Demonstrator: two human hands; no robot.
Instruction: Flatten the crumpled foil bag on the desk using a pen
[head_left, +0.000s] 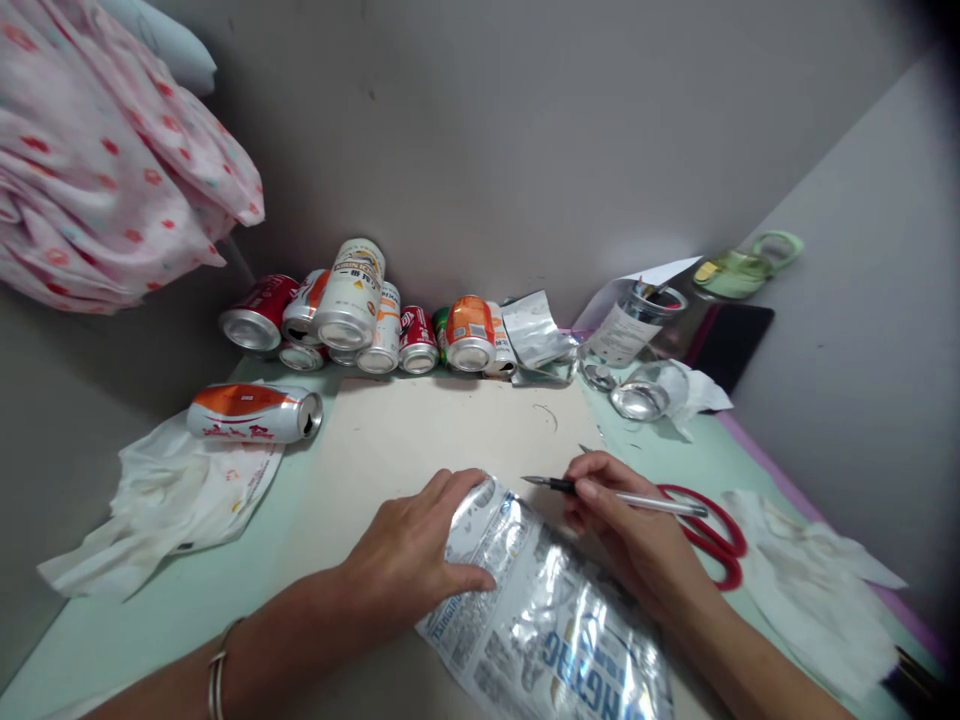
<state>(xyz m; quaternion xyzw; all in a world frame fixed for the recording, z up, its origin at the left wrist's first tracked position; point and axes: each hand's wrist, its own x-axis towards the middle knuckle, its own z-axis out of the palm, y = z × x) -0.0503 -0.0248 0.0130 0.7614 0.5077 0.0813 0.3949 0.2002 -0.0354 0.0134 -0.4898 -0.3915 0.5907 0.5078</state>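
My left hand (pixel 412 545) grips the upper left edge of a silvery cut-open can sheet (pixel 555 610), its thumb on the printed face with blue lettering. The sheet curves and tilts toward me. My right hand (pixel 626 525) is closed around a pen (pixel 652 503) with a clear barrel and dark grip, its tip pointing left above the sheet's top edge. Red-handled scissors (pixel 731 525) show behind my right hand, which hides their middle; a pointed tip shows past my fingers. Under the sheet is a pale board (pixel 420 430).
Several drink cans (pixel 349 300) are stacked along the wall. An orange and silver can (pixel 255 413) lies at left on crumpled tissue (pixel 157 500). At right are a pen holder (pixel 622 330), a cut can base (pixel 641 395), tissue (pixel 810 590) and a dark tablet-like slab (pixel 731 340). Pink cloth (pixel 112 160) hangs upper left.
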